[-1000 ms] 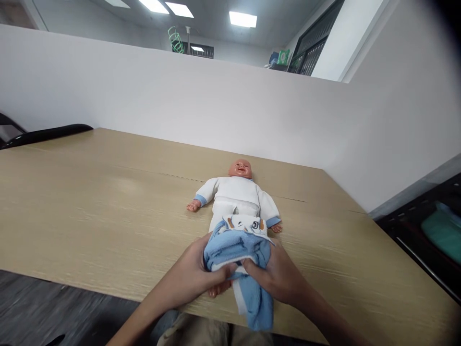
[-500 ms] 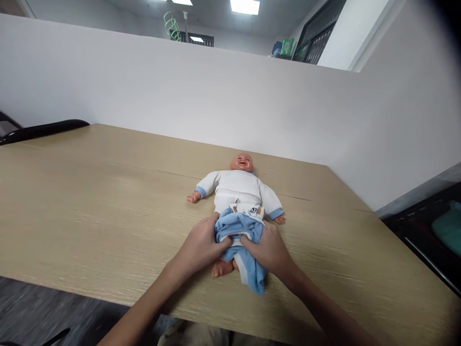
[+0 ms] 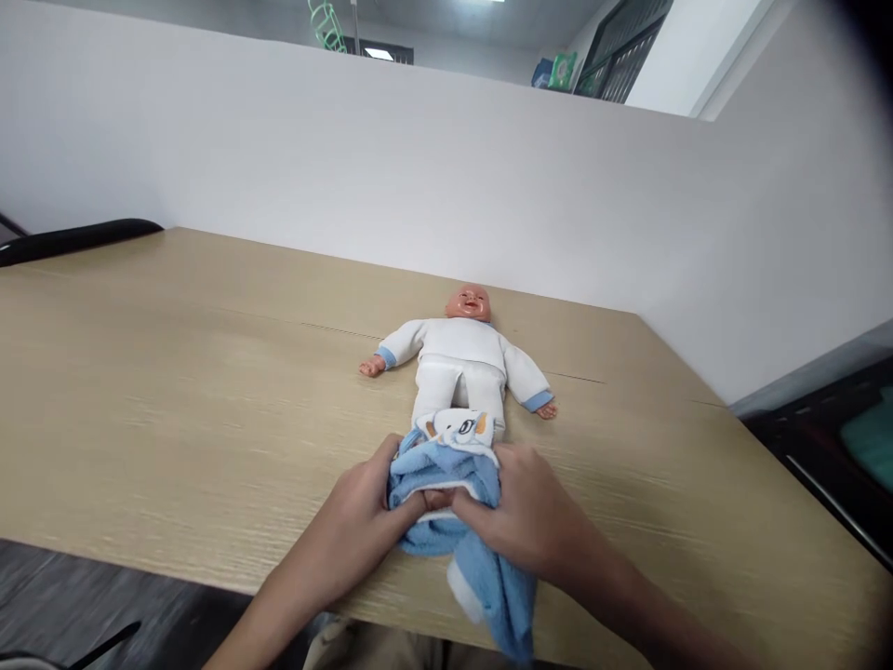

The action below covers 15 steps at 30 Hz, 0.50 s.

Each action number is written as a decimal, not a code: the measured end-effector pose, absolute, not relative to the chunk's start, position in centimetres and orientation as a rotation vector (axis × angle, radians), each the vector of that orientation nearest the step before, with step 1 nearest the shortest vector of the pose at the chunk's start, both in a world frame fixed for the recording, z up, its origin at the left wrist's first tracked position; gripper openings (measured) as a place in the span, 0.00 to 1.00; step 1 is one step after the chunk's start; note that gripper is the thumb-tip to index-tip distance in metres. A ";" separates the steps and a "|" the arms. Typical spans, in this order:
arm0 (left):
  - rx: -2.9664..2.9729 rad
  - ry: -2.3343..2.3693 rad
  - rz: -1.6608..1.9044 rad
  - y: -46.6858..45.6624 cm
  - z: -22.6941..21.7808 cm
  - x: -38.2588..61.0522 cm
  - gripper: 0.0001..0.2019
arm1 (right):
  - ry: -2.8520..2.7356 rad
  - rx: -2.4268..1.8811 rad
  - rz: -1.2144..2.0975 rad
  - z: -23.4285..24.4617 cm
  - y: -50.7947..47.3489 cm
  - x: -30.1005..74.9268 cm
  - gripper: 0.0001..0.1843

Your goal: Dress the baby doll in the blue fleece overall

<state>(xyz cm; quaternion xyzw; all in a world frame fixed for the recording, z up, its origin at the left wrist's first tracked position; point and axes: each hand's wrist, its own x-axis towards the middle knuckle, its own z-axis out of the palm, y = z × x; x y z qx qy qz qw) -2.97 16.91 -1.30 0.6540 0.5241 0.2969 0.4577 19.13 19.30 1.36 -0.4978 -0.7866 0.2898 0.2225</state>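
A baby doll [image 3: 460, 340] lies face up on the table, in a white top with blue cuffs and white trousers. Over its lower legs is a bunched blue terry baby garment [image 3: 446, 461] with white trim and an animal face. My left hand [image 3: 363, 507] grips the garment's left side, thumb at the white-edged opening. On the other side my right hand [image 3: 526, 507] holds it the same way, the two thumbs nearly meeting. Part of the garment hangs down at the lower right, towards the table edge. The doll's feet are hidden by cloth and hands.
The wooden table [image 3: 209, 400] meets a white partition wall [image 3: 391, 177] just behind the doll's head. A black chair back [image 3: 90, 240] stands at the far left edge. On the right, a dark crate-like object [image 3: 830, 447] holds something green.
Both hands have drawn the garment down towards me, off the doll's thighs, so more of the white trousers shows. The visible foot is now covered. The camera view has tipped slightly downward.
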 end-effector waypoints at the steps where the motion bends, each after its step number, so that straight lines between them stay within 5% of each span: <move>1: 1.604 1.311 0.693 16.7 -1.7 -3.1 0.17 | -2.176 -1.389 0.816 1.0 19.3 19.0 0.09; 6: 1.745 1.477 0.536 16.9 -3.9 -3.3 0.18 | -2.223 -1.355 0.809 -1.1 19.8 18.8 0.05; 11: 1.840 1.471 0.642 17.1 -6.0 -2.8 0.16 | -2.281 -1.438 0.702 -2.1 19.3 18.8 0.21; 15: 1.812 1.457 0.817 16.7 -7.5 -2.0 0.20 | -2.308 -1.347 0.775 -2.1 18.9 18.8 0.22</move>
